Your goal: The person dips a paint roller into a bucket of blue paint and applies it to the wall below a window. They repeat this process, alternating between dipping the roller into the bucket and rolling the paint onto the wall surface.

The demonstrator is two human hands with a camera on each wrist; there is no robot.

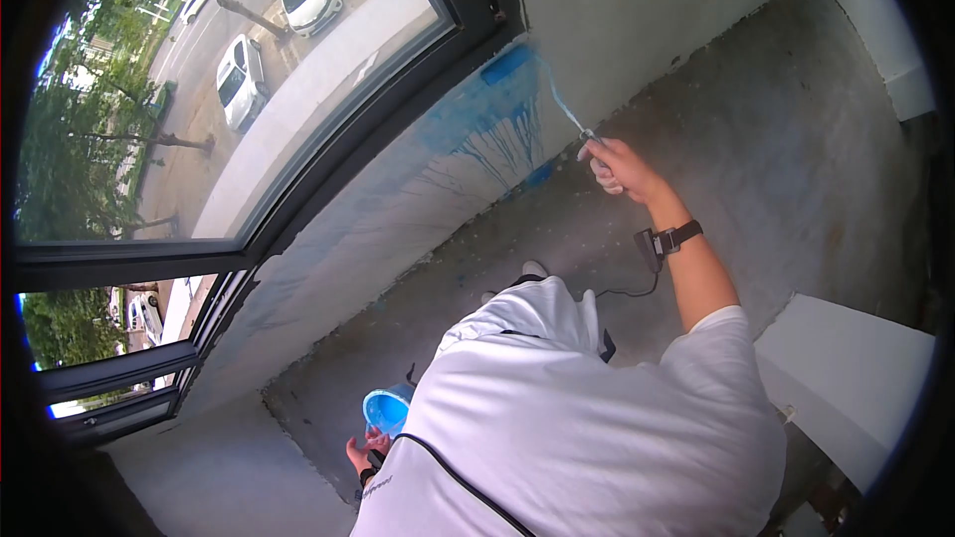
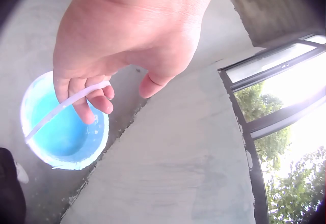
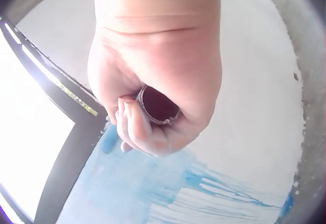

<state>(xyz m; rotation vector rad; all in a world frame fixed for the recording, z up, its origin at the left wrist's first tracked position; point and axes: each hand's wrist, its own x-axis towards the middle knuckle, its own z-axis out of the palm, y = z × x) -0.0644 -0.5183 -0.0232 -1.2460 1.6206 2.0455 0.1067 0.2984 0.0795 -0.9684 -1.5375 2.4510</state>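
Note:
My right hand (image 1: pixel 621 169) grips the handle of a paint roller, its bent frame (image 1: pixel 562 99) reaching to the wall below the window. At its far end, the blue-coated roller sleeve (image 1: pixel 508 66) lies against the wall near the window frame. In the right wrist view the fingers wrap around the handle's hollow, dark round end (image 3: pixel 161 106). Low by my side, my left hand (image 2: pixel 137 35) holds up a bucket (image 2: pixel 31 145) by its pale bail handle (image 2: pixel 58 109), fingers hooked under it. Bright blue paint (image 1: pixel 390 410) lies inside the bucket.
Wet blue paint (image 1: pixel 468 119) streaks and drips down the wall toward the concrete floor (image 1: pixel 756 159). A dark-framed window (image 1: pixel 269 249) runs along the left above the wall. A white panel (image 1: pixel 846 368) stands at the right. A cable (image 1: pixel 637 291) hangs from the right wrist.

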